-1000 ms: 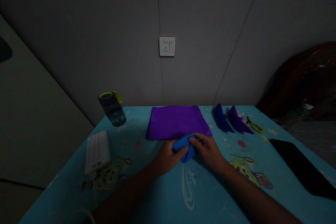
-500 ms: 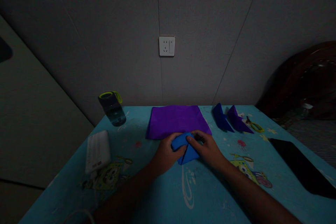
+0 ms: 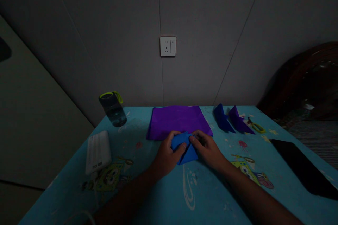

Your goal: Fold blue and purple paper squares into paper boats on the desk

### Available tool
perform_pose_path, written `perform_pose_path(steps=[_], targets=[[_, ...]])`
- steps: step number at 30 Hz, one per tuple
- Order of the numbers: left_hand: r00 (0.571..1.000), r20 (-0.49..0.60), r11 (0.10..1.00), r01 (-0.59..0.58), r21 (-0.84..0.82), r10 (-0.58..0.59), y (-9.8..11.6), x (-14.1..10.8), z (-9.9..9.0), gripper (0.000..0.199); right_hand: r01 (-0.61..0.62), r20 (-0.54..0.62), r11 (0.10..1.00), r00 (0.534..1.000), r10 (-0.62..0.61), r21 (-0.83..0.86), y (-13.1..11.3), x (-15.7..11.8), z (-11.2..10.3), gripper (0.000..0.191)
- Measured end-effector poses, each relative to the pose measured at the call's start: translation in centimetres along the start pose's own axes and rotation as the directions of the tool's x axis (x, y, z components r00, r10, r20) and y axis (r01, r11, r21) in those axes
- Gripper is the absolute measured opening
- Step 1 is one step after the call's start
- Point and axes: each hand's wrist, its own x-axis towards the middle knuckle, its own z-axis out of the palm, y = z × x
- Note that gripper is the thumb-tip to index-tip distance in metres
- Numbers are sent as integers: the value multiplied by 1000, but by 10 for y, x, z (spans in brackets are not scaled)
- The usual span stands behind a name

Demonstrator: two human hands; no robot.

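A piece of folded blue paper (image 3: 189,155) is held between both hands over the middle of the table, its lower part a pointed flap. My left hand (image 3: 169,151) grips its left side, thumb on top and fingers behind. On the right edge, my right hand (image 3: 207,147) pinches the paper with thumb and fingers near the upper fold. Just beyond the hands lie purple paper sheets (image 3: 179,121). Two folded paper boats, one dark blue (image 3: 222,119) and one purple (image 3: 239,120), stand at the back right.
Left of the hands are a water bottle (image 3: 113,109) and a white power bank (image 3: 98,152) with a cable. Yellow-handled scissors (image 3: 257,128) lie beside the boats. A flat black object (image 3: 303,167) rests at the table's right edge. The wall with a socket (image 3: 168,46) stands behind.
The thumbs have shifted slightly on the blue paper. Its upper part looks flatter and more spread, and the lower flap has moved a little to the left.
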Motion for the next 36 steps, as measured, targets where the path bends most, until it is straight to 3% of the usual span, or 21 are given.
perform_pose_path(steps=[13,19,29,36], targets=[[996,-74,984,41,-174,-54,7,1,-1,27,186,-114,980,974,-194,-77,-1,-3,2,32],[987,-122,963,64,-263,-99,8,5,-5,30,208,-126,974,968,-218,-86,6,-4,1,28],[995,-100,943,-41,-331,8,2,10,-8,39,262,-275,965,927,-255,-10,7,0,-5,19],[993,-110,907,-77,-414,35,-13,14,-7,41,304,-427,952,865,-262,32,4,1,-7,23]])
